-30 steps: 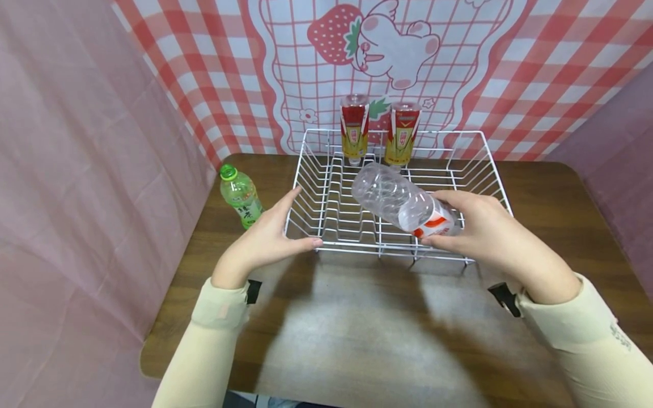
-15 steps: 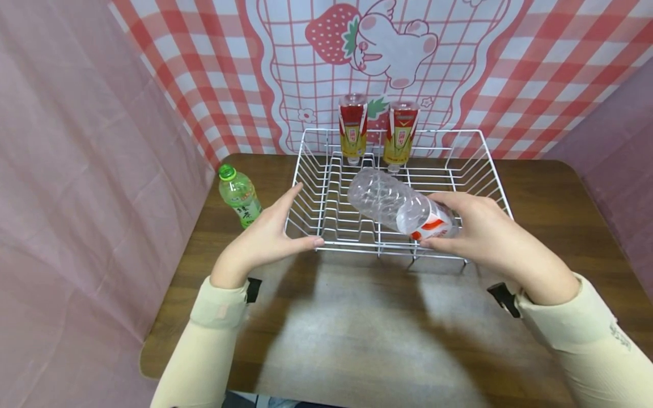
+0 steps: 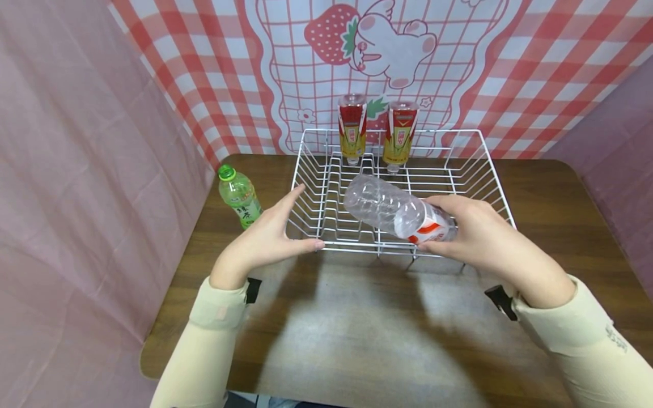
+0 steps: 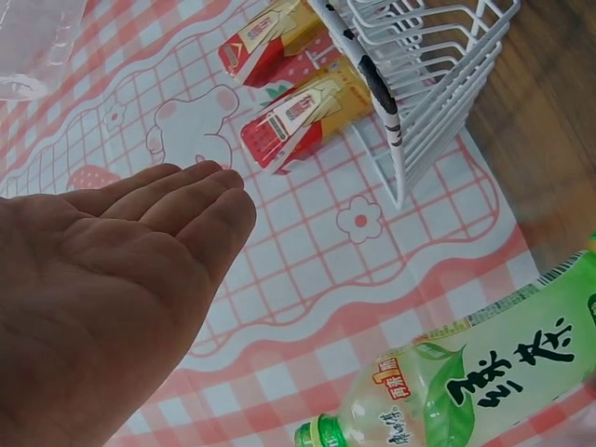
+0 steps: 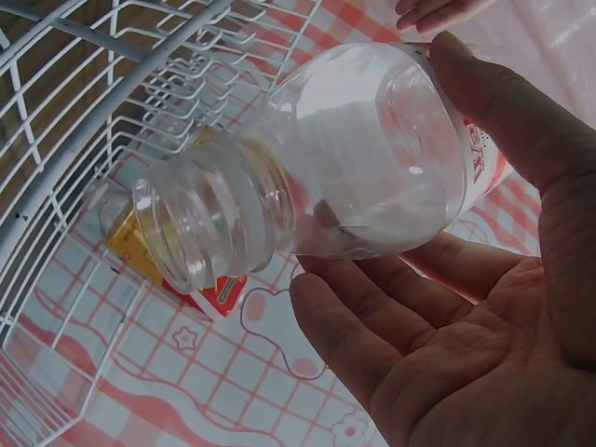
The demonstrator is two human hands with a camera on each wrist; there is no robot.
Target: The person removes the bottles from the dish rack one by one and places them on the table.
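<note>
In the head view my right hand (image 3: pixel 484 232) grips a clear plastic bottle (image 3: pixel 374 204) near its neck end, around the white and red label. The bottle hangs tilted above the white wire dish rack (image 3: pixel 352 247), its base pointing to the upper left. No cap sits on its threaded neck (image 5: pixel 209 214) in the right wrist view. My left hand (image 3: pixel 265 235) holds nothing, its fingers extended and thumb spread beside the rack's front left corner. Two red and yellow labelled bottles (image 3: pixel 352 127) (image 3: pixel 400 136) stand upside down along the rack's back.
A green tea bottle (image 3: pixel 238 195) with a green cap stands on the wooden table (image 3: pixel 326 340), left of the rack and beyond my left hand. Behind the rack hangs a red and white checked cloth (image 3: pixel 229 73). Pink curtain (image 3: pixel 76 198) borders the left side.
My right hand and the clear bottle have shifted slightly left, and the bottle's base end has come a little lower over the rack. My left hand stays nearly still.
</note>
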